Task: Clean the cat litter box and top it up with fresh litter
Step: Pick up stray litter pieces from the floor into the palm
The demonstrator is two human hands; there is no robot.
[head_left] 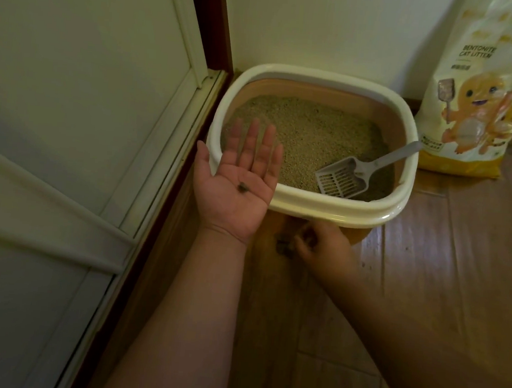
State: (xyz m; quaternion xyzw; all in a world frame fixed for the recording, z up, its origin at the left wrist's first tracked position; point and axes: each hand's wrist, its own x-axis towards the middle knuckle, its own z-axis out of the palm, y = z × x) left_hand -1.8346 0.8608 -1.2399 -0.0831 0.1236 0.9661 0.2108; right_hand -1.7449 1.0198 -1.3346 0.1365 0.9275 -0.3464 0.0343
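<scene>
Against the near-left corner of the litter box (pixel 317 75), the left hand (pixel 238 181) lies palm up with its fingers straight and close together, their tips reaching over the cream rim above the litter (pixel 309 133). It serves as a tray: one small dark crumb (pixel 243 188) sits in the hollow of the palm, held by nothing but gravity.

Just in front of the box's near wall, low over the wooden floor (pixel 458 273), the right hand (pixel 321 246) has its fingers curled downward toward a small dark cluster of spilled bits (pixel 284 247). That cluster lies immediately to the hand's left, at its fingertips, and the blur hides whether the fingers already pinch any of it. The right hand is clearly the nearer one to this debris; the left is beside it and higher, toward the box.

Inside the box, the grey slotted scoop (pixel 352 174) rests on the litter at the near-right corner, its long axis running diagonally, handle propped up toward the right rim. Beyond the right side of the box a bag of bentonite cat litter (pixel 471 89) stands upright against the wall, untouched, so topping up probably comes later.
</scene>
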